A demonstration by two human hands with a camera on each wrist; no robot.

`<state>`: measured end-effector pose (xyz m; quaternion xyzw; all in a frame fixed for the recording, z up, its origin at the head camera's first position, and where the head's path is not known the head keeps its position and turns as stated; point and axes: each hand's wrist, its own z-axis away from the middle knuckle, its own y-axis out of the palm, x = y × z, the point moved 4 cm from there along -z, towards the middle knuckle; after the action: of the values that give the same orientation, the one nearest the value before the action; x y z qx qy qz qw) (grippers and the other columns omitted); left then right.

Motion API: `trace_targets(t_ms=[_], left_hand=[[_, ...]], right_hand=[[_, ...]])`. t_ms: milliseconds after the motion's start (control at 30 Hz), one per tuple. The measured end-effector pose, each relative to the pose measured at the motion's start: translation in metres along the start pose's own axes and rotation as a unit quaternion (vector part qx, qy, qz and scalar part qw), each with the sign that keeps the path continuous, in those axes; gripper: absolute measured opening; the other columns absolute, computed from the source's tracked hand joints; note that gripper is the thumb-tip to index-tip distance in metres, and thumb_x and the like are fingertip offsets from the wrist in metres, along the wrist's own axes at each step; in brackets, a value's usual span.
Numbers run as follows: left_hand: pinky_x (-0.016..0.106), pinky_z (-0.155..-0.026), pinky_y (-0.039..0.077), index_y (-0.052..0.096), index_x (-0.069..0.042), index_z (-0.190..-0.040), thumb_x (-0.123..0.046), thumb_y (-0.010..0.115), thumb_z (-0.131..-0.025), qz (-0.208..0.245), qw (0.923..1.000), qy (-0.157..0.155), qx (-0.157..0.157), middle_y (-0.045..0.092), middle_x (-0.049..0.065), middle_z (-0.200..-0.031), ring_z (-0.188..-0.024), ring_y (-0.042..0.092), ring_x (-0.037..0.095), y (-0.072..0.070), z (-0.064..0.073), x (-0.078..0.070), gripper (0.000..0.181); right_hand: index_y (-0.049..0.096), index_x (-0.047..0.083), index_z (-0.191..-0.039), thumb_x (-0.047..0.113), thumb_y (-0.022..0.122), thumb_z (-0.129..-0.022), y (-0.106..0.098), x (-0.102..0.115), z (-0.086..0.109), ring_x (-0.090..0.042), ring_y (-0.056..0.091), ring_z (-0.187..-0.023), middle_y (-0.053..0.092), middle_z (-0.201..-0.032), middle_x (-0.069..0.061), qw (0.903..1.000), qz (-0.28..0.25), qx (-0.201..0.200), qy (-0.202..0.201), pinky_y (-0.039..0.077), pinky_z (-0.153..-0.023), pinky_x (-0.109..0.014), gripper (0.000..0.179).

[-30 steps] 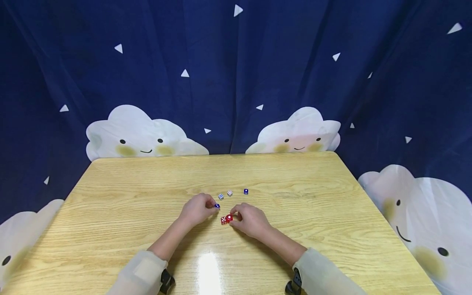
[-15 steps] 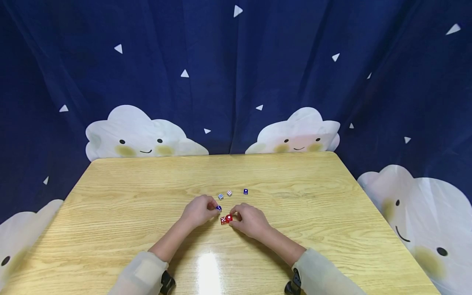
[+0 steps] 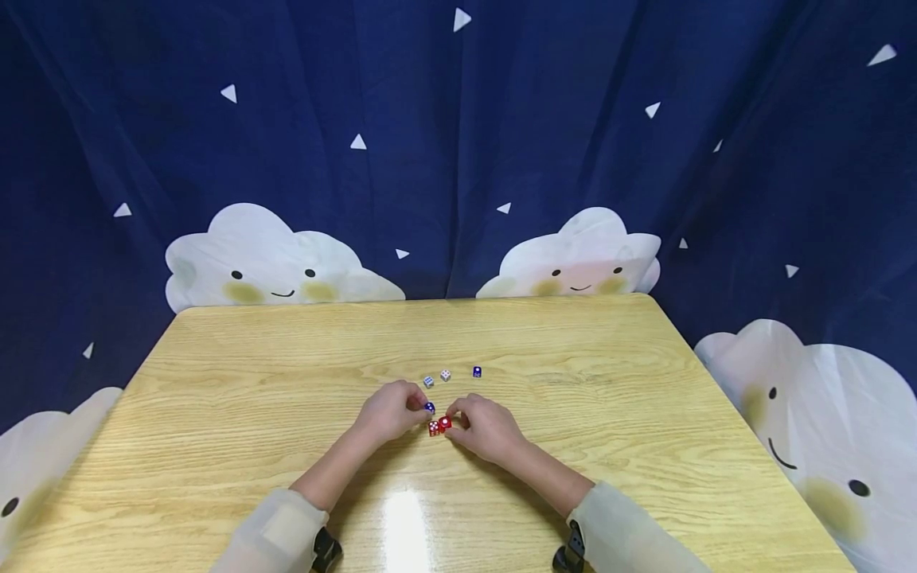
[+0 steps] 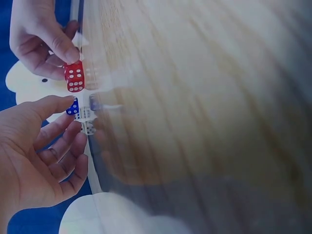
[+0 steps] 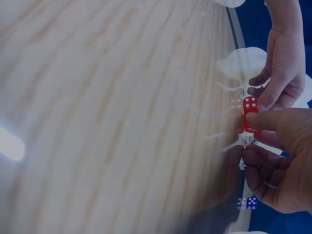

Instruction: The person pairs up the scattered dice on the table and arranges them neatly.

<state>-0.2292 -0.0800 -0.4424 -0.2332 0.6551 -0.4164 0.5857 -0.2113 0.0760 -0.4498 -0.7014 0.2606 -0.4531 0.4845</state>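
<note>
Shifted right, the blue die (image 3: 430, 408) pinched in the left hand (image 3: 391, 409), just beyond the left red die (image 3: 433, 429) and perhaps, too small to be sure, off the table (image 3: 251, 358), could, lowered askew, nudge that die from the right red die (image 3: 446, 422) the right hand (image 3: 489, 426) pinches.

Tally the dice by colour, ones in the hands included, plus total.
Red dice: 2
Blue dice: 2
White dice: 2
Total: 6
</note>
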Motion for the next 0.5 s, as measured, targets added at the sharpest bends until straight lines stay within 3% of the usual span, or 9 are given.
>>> trace_targets(t_ms=[500], left_hand=[[0.024, -0.06, 0.043, 0.063, -0.016, -0.079, -0.026, 0.067, -0.075, 0.002, 0.9999, 0.006, 0.011, 0.06, -0.006, -0.072, -0.065, 0.052, 0.007, 0.004, 0.0004, -0.0019, 0.011]], right_hand=[[0.064, 0.019, -0.09, 0.032, 0.068, -0.073, -0.0002, 0.0005, -0.0003, -0.003, 0.041, -0.056, 0.051, -0.07, 0.006, 1.0, 0.0, -0.005, -0.002, 0.032, -0.047, -0.018, 0.021]])
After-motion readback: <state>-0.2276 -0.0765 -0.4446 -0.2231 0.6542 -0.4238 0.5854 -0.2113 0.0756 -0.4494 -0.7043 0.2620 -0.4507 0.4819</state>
